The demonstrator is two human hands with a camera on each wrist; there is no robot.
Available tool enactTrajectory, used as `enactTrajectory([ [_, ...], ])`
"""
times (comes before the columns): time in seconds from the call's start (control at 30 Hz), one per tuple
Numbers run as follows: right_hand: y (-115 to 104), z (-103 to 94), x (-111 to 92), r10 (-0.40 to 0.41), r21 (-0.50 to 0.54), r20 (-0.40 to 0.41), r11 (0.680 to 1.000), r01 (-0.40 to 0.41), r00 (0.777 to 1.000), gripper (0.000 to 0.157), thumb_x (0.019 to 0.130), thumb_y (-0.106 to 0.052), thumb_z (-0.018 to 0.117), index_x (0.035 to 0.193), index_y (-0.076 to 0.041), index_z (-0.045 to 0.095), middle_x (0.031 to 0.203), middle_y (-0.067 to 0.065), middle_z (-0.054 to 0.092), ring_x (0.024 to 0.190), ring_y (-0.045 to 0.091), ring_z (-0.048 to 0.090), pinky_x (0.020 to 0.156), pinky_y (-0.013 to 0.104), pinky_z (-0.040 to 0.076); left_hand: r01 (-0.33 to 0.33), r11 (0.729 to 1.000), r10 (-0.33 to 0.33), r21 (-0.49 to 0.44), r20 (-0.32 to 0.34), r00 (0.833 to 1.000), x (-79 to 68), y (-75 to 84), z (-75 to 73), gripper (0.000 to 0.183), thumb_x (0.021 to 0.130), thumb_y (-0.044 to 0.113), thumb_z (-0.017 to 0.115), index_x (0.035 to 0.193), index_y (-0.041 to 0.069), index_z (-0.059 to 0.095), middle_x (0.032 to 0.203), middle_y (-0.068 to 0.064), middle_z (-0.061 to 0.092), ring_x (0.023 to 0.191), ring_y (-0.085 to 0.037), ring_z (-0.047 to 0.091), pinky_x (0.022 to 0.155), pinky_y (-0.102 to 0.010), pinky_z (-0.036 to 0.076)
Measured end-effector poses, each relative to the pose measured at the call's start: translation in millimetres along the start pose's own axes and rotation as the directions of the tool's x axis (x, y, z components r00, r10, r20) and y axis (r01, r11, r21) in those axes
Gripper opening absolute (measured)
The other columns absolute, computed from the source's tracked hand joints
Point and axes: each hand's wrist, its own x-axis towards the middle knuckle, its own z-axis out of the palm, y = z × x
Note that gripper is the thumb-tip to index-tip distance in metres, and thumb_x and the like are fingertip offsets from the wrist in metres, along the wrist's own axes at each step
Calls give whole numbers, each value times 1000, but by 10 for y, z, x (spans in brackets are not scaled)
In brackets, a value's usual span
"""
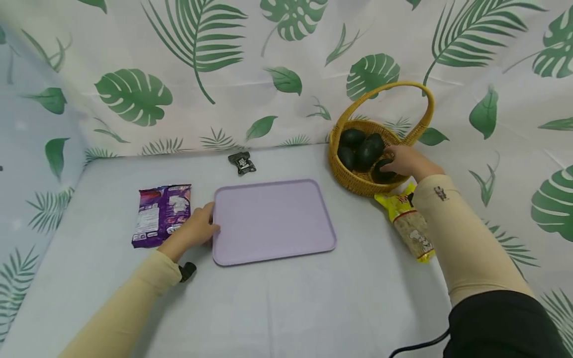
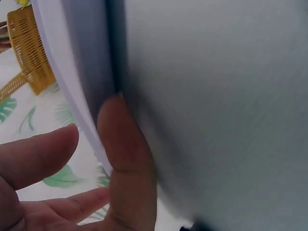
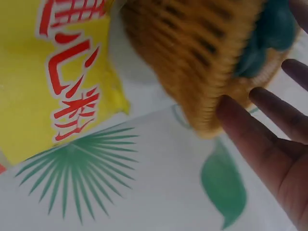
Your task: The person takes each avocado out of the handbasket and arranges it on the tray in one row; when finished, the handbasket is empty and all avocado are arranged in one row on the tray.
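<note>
At the left edge of a lilac tray point(image 1: 274, 223) is my left hand point(image 1: 197, 228). In the left wrist view one finger point(image 2: 127, 154) lies along the tray's side, and another digit stands apart from the rim. My right hand point(image 1: 409, 161) reaches over the rim of a yellow wicker basket point(image 1: 353, 184), fingertips at a dark green avocado point(image 1: 382, 174). In the right wrist view its fingers point(image 3: 260, 144) are extended and spread at the basket's rim. Several more avocados point(image 1: 369, 149) lie in the basket, left of this hand.
A purple snack packet point(image 1: 161, 214) lies left of the tray, and a small black wrapped packet point(image 1: 242, 163) behind it. Beneath my right forearm is a yellow-and-clear food bag point(image 1: 412, 228). The basket's tall handle point(image 1: 385, 88) arches above it. A leaf-print cloth point(image 1: 179, 99) hangs behind.
</note>
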Motion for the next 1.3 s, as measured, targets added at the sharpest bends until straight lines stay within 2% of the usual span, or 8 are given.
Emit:
enactTrajectory([
  [0.13,135,38,66,23,-11,43,1000,-23,999,71,94,-31,66,147,6,37,144,37,37,129,55,38,107,70,36,19,999,-19,-31,11,1000,-15,-17,30,71,94,4,52,151,-13,15,131,-39,41,114,-46,52,91,-50,57],
  [0.2,185,66,72,35,-7,57,999,-35,998,74,94,-34,66,148,6,36,146,37,35,131,56,35,108,72,33,30,997,-29,-66,13,999,-21,-14,43,70,95,3,51,152,-12,14,129,-37,43,105,-42,57,85,-48,60],
  [0.33,244,128,76,48,12,77,999,-49,996,75,94,-35,65,149,4,35,149,36,30,135,56,27,110,74,27,72,979,-66,-189,37,997,-23,-12,67,71,95,-2,47,155,-8,10,129,-32,39,78,-33,62,60,-35,63],
  [0.4,252,147,69,49,17,78,999,-51,996,74,94,-35,65,149,3,35,150,36,29,136,56,27,110,73,27,82,971,-75,-224,40,996,-20,-21,72,72,94,-3,46,155,-6,9,129,-31,38,74,-30,62,57,-32,63],
  [0.73,253,176,83,14,4,22,1000,-14,1000,65,93,-30,66,141,9,44,139,37,42,127,53,41,107,69,38,87,958,-77,-273,47,996,-5,-63,52,74,91,-5,47,156,-4,11,133,-28,38,79,-28,61,59,-33,64],
  [1.0,247,152,82,2,76,-22,997,0,1000,69,95,-34,64,145,6,39,140,36,41,129,53,38,107,72,35,94,941,-84,-324,45,995,2,-115,32,75,91,-5,48,157,-2,12,131,-25,37,89,-32,59,60,-34,64],
  [1.17,78,39,0,-22,100,-81,995,30,996,78,94,-40,64,150,4,32,146,37,33,132,56,32,108,73,31,97,932,-90,-349,38,995,5,-150,24,75,90,-6,48,157,-2,12,129,-25,38,88,-32,59,60,-35,64],
  [1.3,-138,-31,-125,-63,75,-135,994,74,989,81,93,-47,62,153,-1,31,151,37,24,137,57,24,110,75,25,97,926,-92,-365,31,995,16,-187,19,76,90,-7,48,157,-1,12,128,-24,39,95,-35,57,61,-36,65],
])
